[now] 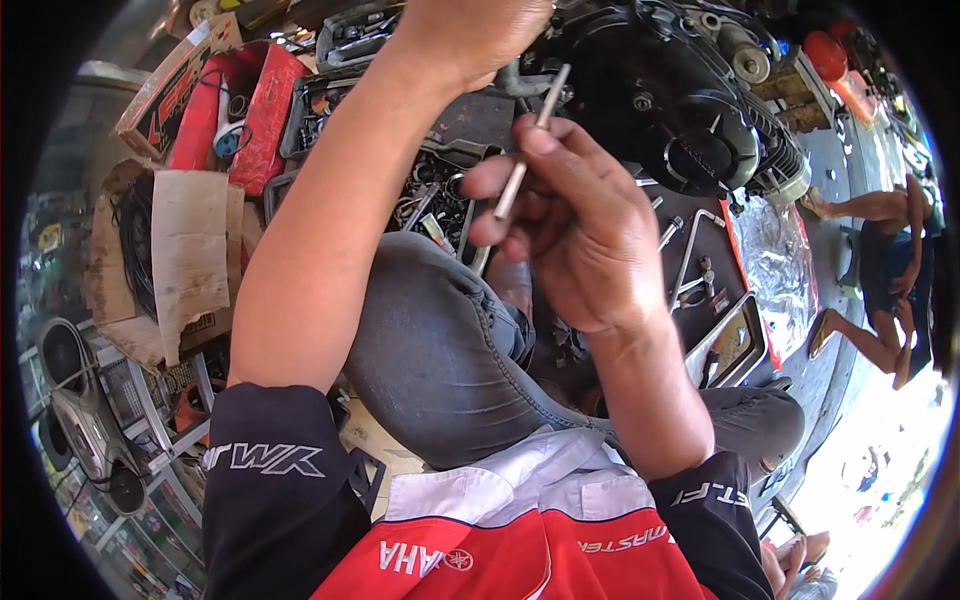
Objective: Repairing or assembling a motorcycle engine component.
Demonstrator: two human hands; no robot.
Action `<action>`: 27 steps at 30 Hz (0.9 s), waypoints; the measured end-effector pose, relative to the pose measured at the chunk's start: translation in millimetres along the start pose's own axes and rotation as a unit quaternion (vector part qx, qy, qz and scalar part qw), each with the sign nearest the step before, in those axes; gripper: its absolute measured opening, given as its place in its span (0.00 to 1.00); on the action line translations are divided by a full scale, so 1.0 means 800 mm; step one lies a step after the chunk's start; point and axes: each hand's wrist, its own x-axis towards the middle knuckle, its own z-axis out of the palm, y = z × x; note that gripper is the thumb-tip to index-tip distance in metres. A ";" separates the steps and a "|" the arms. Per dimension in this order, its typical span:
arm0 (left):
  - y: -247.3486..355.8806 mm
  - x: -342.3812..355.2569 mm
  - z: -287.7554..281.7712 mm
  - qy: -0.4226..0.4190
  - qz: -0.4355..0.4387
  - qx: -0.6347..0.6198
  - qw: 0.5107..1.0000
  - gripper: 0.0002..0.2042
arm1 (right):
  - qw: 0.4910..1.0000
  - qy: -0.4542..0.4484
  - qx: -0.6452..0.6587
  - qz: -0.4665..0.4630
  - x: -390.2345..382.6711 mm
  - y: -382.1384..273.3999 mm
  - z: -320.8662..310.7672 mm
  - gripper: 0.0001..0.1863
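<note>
My right hand point(590, 220) is raised over my lap. Its thumb and fingers pinch a thin, straight metal rod point(551, 102), held at a slant with both ends showing. At the top edge, my left hand point(478, 38) reaches forward beside a black engine point(650, 105); its fingers are cut off by the picture's edge, so what they touch is hidden. The engine lies on its side just beyond my right hand, its round cover facing up. Below it on the dark work surface rest a bent-handled wrench point(690, 250) and other small tools.
On the left stand a red box point(268, 135) and a torn cardboard box point(190, 250) with black coils. Tool trays point(345, 45) sit ahead. To the right lie a metal-rimmed tray point(742, 335) and clear plastic point(785, 255). Another person point(885, 250) sits at far right.
</note>
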 end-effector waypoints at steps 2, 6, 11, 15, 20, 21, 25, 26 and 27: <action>0.010 0.001 -0.002 0.013 -0.175 -0.262 0.949 0.05 | 1.000 0.012 0.005 -0.025 0.005 0.006 0.007 0.11; 0.027 0.008 -0.001 0.046 -0.373 -0.462 0.804 0.04 | 0.998 0.029 0.027 -0.051 0.010 0.011 0.012 0.11; 0.033 0.013 -0.002 0.049 -0.353 -0.488 0.797 0.11 | 0.995 0.041 0.057 -0.071 0.019 0.011 0.014 0.14; 0.036 0.013 -0.004 0.045 -0.364 -0.472 0.802 0.15 | 0.991 0.033 0.107 -0.071 0.026 0.011 0.016 0.11; 0.041 0.016 -0.007 0.030 -0.387 -0.435 0.813 0.14 | 0.985 0.017 0.149 -0.083 0.035 0.012 0.024 0.12; 0.041 0.016 -0.008 0.029 -0.388 -0.434 0.813 0.14 | 0.982 0.018 0.163 -0.089 0.036 0.013 0.026 0.13; 0.042 0.019 -0.009 0.030 -0.387 -0.473 0.791 0.12 | 0.976 0.026 0.192 -0.101 0.039 0.018 0.035 0.12; 0.042 0.020 -0.009 0.030 -0.384 -0.481 0.787 0.12 | 0.978 0.027 0.177 -0.109 0.040 0.019 0.037 0.12; 0.042 0.020 -0.009 0.029 -0.384 -0.481 0.788 0.12 | 0.981 0.039 0.162 -0.099 0.041 0.020 0.038 0.13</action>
